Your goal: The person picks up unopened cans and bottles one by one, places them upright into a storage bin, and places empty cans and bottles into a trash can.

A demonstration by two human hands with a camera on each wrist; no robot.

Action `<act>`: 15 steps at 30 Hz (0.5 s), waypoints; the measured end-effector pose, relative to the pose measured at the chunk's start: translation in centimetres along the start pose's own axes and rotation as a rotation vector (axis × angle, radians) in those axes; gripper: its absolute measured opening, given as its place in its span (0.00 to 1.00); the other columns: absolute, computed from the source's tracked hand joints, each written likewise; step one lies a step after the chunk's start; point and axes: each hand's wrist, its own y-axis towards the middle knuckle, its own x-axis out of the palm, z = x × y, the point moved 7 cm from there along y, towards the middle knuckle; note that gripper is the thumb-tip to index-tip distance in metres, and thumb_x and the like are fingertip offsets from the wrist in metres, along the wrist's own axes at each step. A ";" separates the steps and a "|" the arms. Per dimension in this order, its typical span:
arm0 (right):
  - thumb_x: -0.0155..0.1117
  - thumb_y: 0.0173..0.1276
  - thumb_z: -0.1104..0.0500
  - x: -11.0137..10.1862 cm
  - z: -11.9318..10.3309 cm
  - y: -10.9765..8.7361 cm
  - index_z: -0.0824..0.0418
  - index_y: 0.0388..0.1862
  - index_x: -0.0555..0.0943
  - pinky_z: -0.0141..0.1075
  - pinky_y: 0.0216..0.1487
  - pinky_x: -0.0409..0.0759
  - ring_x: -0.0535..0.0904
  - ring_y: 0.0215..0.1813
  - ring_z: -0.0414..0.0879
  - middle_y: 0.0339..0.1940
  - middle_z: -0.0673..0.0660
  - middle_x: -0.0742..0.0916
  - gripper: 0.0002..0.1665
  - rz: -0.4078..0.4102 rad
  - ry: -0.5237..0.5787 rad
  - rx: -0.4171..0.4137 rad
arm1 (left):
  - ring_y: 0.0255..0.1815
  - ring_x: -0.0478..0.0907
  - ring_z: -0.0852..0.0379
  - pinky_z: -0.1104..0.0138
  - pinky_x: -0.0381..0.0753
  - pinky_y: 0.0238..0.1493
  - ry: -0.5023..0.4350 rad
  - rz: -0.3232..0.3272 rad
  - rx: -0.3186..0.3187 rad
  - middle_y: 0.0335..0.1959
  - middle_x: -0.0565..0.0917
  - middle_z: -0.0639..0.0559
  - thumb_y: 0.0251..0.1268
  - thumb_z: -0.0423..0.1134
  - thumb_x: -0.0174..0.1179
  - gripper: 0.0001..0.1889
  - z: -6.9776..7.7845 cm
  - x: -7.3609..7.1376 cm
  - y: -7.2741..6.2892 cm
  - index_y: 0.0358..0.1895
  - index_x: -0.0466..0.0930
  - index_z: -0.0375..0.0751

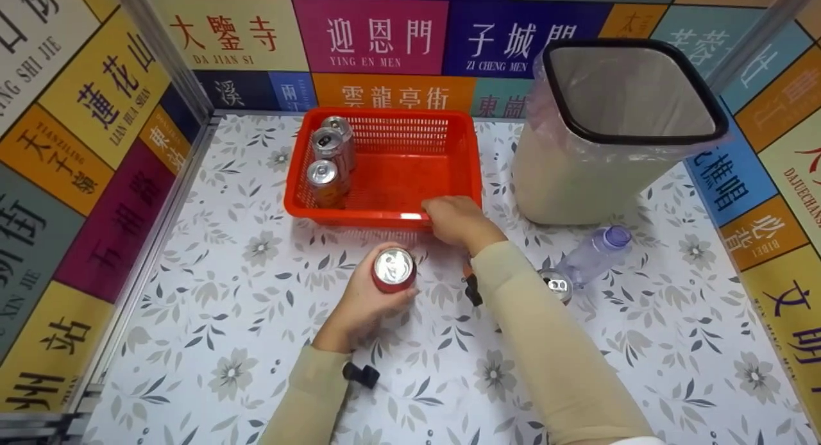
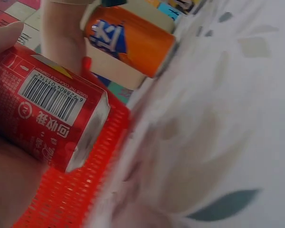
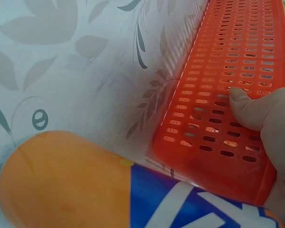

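My left hand (image 1: 365,301) grips a red Coca-Cola can (image 1: 392,270) around its side, in front of the basket. In the left wrist view the red can (image 2: 47,104) shows its barcode. My right hand (image 1: 457,220) grips the red plastic basket (image 1: 385,219) at the right end of its front rim. The thumb (image 3: 247,109) lies against the perforated wall in the right wrist view. Several cans (image 1: 322,172) stand at the basket's left end. An orange can with a blue patch (image 2: 130,40) is near my right forearm.
A beige bin (image 1: 571,176) with a black rim and plastic liner stands right of the basket. Before it are a purple-tinted bottle (image 1: 593,256) and a silver can top (image 1: 557,283), partly hidden by my right sleeve. Printed panels (image 1: 378,34) border the flower-patterned tabletop (image 1: 244,323).
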 end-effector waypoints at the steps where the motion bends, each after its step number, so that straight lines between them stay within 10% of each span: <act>1: 0.59 0.77 0.64 0.0 0.1 -0.1 0.56 0.43 0.81 0.49 0.62 0.80 0.80 0.48 0.57 0.43 0.58 0.86 0.05 -0.001 0.007 0.008 | 0.63 0.78 0.47 0.54 0.77 0.68 0.011 0.001 0.015 0.61 0.82 0.43 0.49 0.29 0.82 0.41 0.5 -0.2 0.1 0.69 0.73 0.34; 15: 0.60 0.78 0.61 0.1 0.3 -0.2 0.59 0.57 0.84 0.53 0.69 0.78 0.80 0.53 0.59 0.49 0.59 0.86 0.12 -0.031 0.064 0.050 | 0.65 0.77 0.47 0.54 0.75 0.71 -0.016 0.048 0.242 0.59 0.84 0.45 0.51 0.29 0.81 0.37 7.6 -3.2 3.5 0.66 0.74 0.36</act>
